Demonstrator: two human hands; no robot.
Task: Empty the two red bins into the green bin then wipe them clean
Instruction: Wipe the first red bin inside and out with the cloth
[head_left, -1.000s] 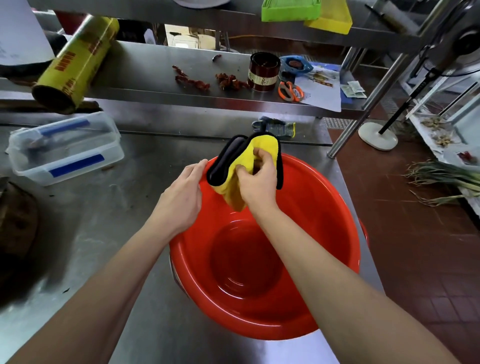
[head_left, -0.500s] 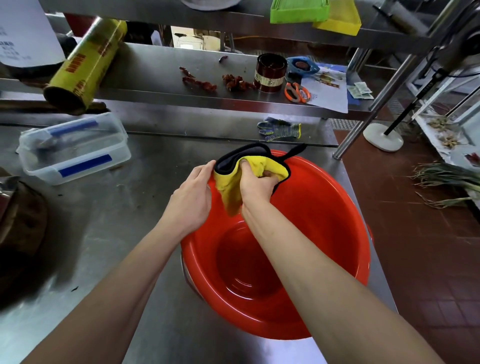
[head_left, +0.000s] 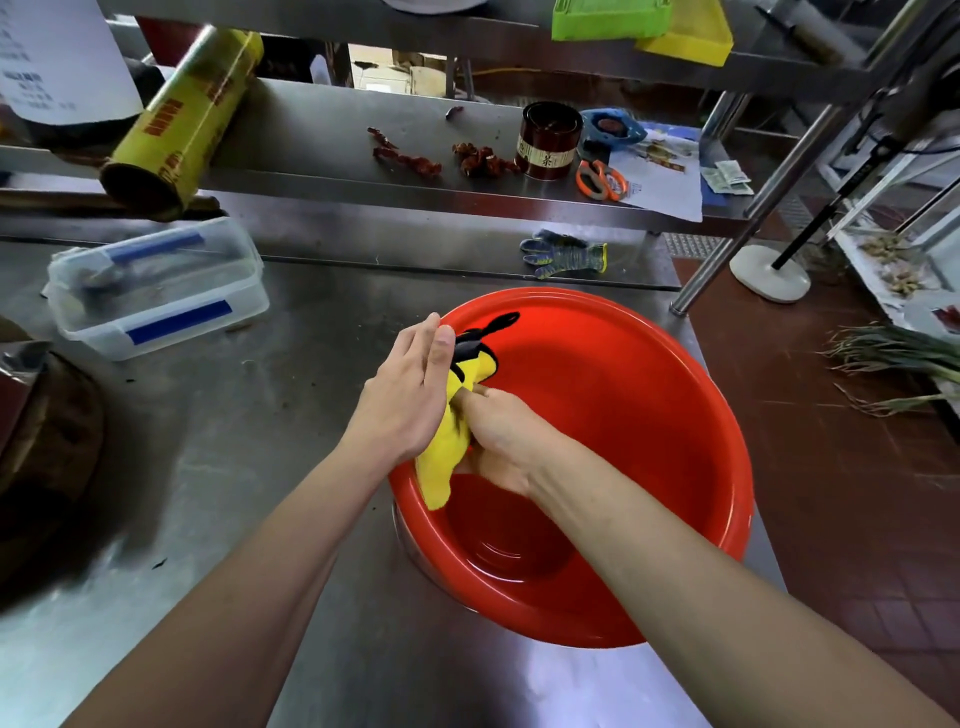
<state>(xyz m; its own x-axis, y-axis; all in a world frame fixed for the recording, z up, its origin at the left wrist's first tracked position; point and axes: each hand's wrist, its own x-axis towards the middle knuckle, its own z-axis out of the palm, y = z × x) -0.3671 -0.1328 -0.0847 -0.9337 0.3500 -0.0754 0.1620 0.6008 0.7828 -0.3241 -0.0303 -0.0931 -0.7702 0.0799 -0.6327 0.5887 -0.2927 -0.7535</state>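
Gripping a yellow cloth (head_left: 457, 410) with black trim, right hand (head_left: 501, 441) sat low against the inner wall of the red bin (head_left: 649, 415) at about 9 o'clock of its bowl, fingers curled round the bunched fabric. Pressed the left hand (head_left: 402, 400) flat on the cloth's outer side at the bin's rim, fingers straight and close together, thumb lying along the black edge. Hung one yellow corner down inside the bowl; poked a black loop up above both hands toward 12 o'clock.

Differed from half a second before: cloth then held higher, draped over the rim at 11 o'clock with the right hand on top; now dropped lower and deeper along the wall, folded between both hands, left hand shifted from beside the cloth to against it.

Rested the red bin on the steel tabletop (head_left: 234, 467), near its right edge, bowl bare of contents. Lay at 10 o'clock of the bin a clear lidded box (head_left: 156, 286) with blue clips; at 12 o'clock a knitted glove (head_left: 563, 254). Stood on the shelf (head_left: 322, 135) beyond: dried chillies (head_left: 415, 161), a dark tin (head_left: 550, 140), orange scissors (head_left: 600, 179), and a yellow roll (head_left: 182, 119) at 10 o'clock.
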